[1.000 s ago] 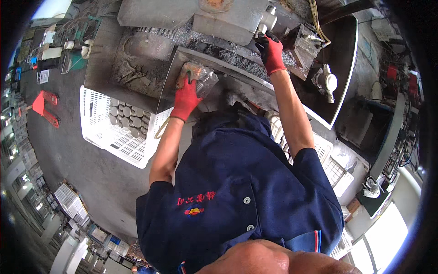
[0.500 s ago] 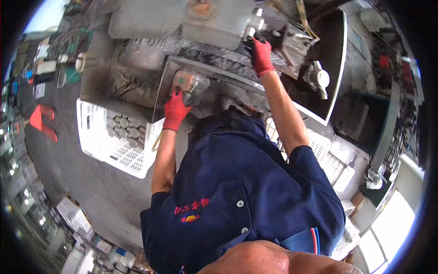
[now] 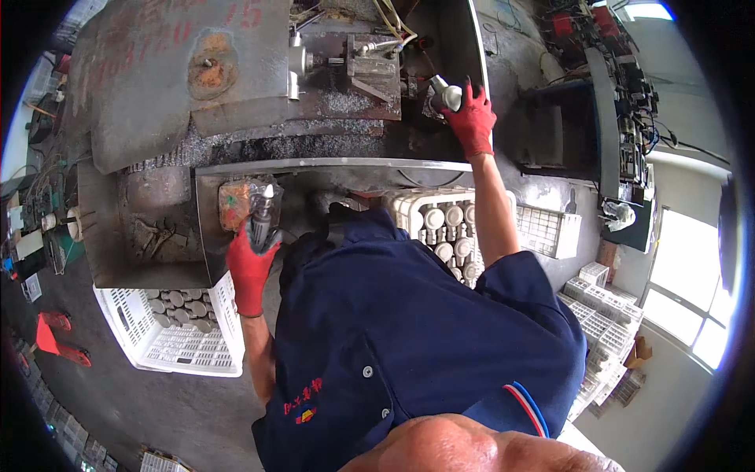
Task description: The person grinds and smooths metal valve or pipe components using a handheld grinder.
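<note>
My right hand [image 3: 472,124], in a red glove with dark fingertips, is closed on a silver metal casting [image 3: 448,94] with a rounded end and a short neck, at the right end of the machine bed. My left hand [image 3: 253,256], gloved alike, is lower left at a metal tray. Its fingers curl around a shiny, narrow metal part [image 3: 263,206]; the exact kind is unclear. Beside that part is a brown-and-clear wrapped bundle [image 3: 234,203]. Between the hands and further back stands a metal clamping fixture [image 3: 373,71], facing a spindle [image 3: 303,61].
A stained metal cover [image 3: 149,86] fills the back left. Metal shavings [image 3: 275,148] lie along the bed. White crates hold metal castings: one crate [image 3: 236,346] at left, another crate [image 3: 405,208] close before my body. More crates [image 3: 605,330] are stacked at right. A red forked object [image 3: 47,334] lies on the floor.
My view has turned, shifting the machine leftward. My right hand has left the spindle area for the casting at the right. My left hand now has a shiny metal part in it.
</note>
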The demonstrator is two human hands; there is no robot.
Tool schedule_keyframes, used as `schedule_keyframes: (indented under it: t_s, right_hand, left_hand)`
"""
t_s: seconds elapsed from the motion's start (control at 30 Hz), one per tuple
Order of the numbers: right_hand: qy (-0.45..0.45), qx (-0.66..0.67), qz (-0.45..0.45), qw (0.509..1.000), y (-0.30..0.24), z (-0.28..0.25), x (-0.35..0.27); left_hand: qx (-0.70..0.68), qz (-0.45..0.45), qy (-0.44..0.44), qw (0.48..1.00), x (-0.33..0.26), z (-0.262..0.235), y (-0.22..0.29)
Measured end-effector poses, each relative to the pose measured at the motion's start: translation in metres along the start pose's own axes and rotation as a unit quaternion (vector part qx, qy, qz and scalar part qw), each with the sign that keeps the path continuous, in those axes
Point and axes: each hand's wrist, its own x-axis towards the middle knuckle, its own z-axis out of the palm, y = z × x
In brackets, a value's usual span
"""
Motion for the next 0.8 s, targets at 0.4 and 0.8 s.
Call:
schedule_keyframes:
  t_s: [0.4,0.8]
  right_hand:
    - [-0.053,0.254,-0.203,0.944,-0.077,-0.029,-0.033]
    - [-0.203,0.756,-0.045,0.621,-0.142,0.036,-0.057]
  left_hand:
    - [-0.037,0.133,-0.017,0.99,0.039,0.019,0.052]
    - [-0.037,0.153,0.048,0.986,0.05,0.037,0.089]
